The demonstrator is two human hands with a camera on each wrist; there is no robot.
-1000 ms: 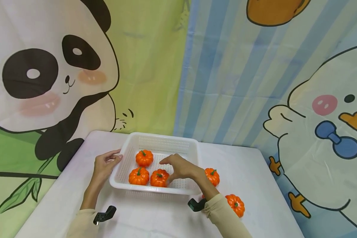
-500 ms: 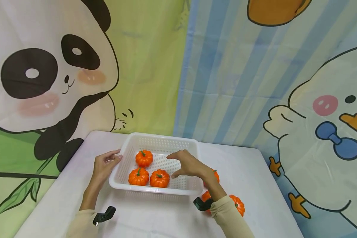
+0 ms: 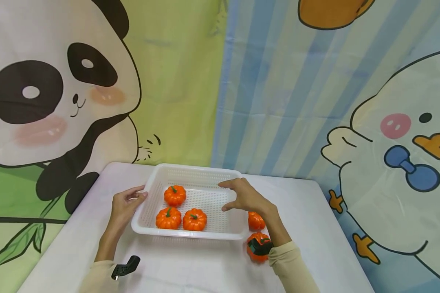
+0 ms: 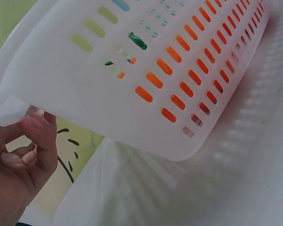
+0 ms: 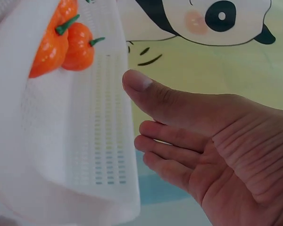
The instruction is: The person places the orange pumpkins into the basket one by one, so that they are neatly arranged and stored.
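Observation:
A white plastic basket (image 3: pixel 212 205) with slotted walls stands on the table. Three small orange pumpkins with green stems lie in its left half: one pumpkin (image 3: pixel 174 196) at the back, another (image 3: pixel 168 218) at the front left, a third (image 3: pixel 195 220) beside that. My left hand (image 3: pixel 126 205) pinches the basket's left rim, thumb and fingertips curled at the edge in the left wrist view. Over the basket's right side hovers my right hand (image 3: pixel 246 196), thumb and fingers spread apart, holding nothing. The right wrist view shows this hand (image 5: pixel 198 150) next to the basket wall.
Outside the basket, to its right, sit an orange pumpkin (image 3: pixel 256 221) and a nearer pumpkin (image 3: pixel 257 256), both partly hidden by my right arm and wrist camera. A white cloth covers the table (image 3: pixel 190 268). Behind it hangs a printed curtain (image 3: pixel 179 101).
My right hand has drawn back rightward from the front pumpkin in the basket. The left hand keeps its grip on the rim. The view has shifted slightly.

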